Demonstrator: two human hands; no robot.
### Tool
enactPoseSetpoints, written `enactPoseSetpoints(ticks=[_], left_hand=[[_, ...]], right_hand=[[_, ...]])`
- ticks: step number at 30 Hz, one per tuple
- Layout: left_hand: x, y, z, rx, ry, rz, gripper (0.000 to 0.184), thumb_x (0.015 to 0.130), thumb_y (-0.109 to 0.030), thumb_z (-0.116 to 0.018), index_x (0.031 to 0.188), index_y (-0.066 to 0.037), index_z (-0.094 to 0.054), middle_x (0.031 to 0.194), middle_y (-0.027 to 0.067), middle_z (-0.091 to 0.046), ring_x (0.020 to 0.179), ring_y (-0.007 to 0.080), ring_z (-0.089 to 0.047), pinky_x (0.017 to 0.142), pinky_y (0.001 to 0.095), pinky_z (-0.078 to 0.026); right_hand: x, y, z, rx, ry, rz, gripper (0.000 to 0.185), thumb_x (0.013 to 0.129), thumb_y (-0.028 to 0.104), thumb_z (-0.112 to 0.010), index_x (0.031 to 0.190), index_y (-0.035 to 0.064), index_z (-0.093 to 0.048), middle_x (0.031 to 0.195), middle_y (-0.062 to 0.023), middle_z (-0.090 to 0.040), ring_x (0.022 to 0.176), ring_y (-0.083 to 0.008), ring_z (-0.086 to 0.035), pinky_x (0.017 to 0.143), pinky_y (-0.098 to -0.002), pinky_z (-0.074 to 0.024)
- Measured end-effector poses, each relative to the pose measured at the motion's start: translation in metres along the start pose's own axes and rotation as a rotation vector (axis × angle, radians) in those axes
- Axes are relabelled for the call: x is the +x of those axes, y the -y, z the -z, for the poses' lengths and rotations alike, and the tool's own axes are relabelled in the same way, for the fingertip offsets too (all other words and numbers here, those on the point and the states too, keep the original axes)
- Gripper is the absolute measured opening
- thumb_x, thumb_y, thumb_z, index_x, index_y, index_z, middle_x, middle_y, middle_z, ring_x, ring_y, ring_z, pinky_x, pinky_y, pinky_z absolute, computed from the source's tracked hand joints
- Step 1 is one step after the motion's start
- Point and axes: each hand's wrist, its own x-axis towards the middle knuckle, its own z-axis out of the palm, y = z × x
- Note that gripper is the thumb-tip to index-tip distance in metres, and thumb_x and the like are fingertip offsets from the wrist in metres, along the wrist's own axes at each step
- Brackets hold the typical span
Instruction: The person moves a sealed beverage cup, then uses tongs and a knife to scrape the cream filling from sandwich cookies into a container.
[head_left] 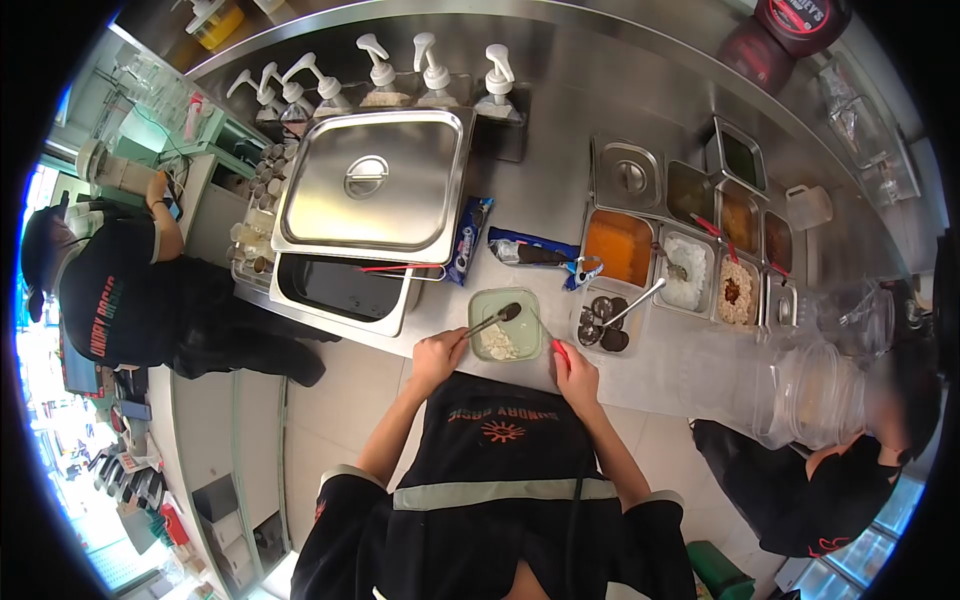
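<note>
On the counter before me sits a square pale-green tub [476,345] with a whitish crumbly mass in it. My left hand [440,360] is closed around metal tongs [484,325] that reach over the tub. A dark round piece [510,311], like a chocolate cookie, shows at their tip. My right hand [576,374] grips a red-handled utensil [559,348] by the tub's right side; its thin end points into the tub, too fine to make out clearly. Right of the tub, a container of dark sandwich cookies [604,322] holds a metal-handled tool.
Oreo packets [535,249] lie behind the tub. A lidded steel pan [385,215] stands left above a dark-filled tray [335,290]. Sauce and topping pans [617,246] fill the right, beside stacked clear tubs [812,395]. Co-workers stand at far left [120,290] and right [840,495].
</note>
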Motion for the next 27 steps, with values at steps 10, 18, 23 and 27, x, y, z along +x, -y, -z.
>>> enactPoseSetpoints(ticks=[10, 18, 23, 27], left_hand=[[0.019, -0.019, 0.047, 0.595, 0.285, -0.592, 0.023, 0.072, -0.015, -0.049, 0.091, -0.007, -0.057, 0.070, 0.0012, -0.054, 0.057, 0.0140, -0.057, 0.048, 0.0272, -0.043], [0.058, -0.019, 0.053, 0.657, 0.291, -0.872, 0.015, 0.069, -0.014, -0.051, 0.080, -0.005, -0.054, 0.064, 0.0022, -0.051, 0.052, 0.0144, -0.054, 0.041, 0.0284, -0.041], [0.063, -0.020, 0.054, 0.664, 0.328, -0.884, 0.015, 0.071, -0.015, -0.052, 0.080, -0.004, -0.057, 0.061, 0.0000, -0.053, 0.053, 0.0128, -0.056, 0.045, 0.0264, -0.042], [0.064, -0.020, 0.055, 0.648, 0.314, -0.895, 0.015, 0.071, -0.015, -0.052, 0.081, -0.004, -0.058, 0.062, 0.0000, -0.053, 0.053, 0.0127, -0.056, 0.045, 0.0267, -0.042]], right_hand=[[0.017, 0.013, 0.013, -0.143, 0.036, 0.375, 0.021, 0.073, 0.013, -0.059, 0.095, 0.0130, -0.061, 0.072, -0.0051, -0.056, 0.058, -0.0252, -0.055, 0.053, -0.0342, -0.0446], [0.020, 0.009, 0.020, -0.169, 0.107, 0.391, 0.024, 0.072, 0.014, -0.060, 0.096, 0.0149, -0.061, 0.067, -0.0043, -0.052, 0.056, -0.0231, -0.055, 0.050, -0.0329, -0.0446], [0.016, 0.010, 0.017, -0.153, 0.087, 0.357, 0.025, 0.073, 0.015, -0.060, 0.098, 0.0148, -0.060, 0.067, -0.0045, -0.051, 0.056, -0.0232, -0.055, 0.049, -0.0333, -0.0450], [0.015, 0.010, 0.015, -0.155, 0.098, 0.339, 0.025, 0.074, 0.015, -0.060, 0.099, 0.0146, -0.060, 0.067, -0.0047, -0.051, 0.055, -0.0235, -0.055, 0.048, -0.0331, -0.0450]])
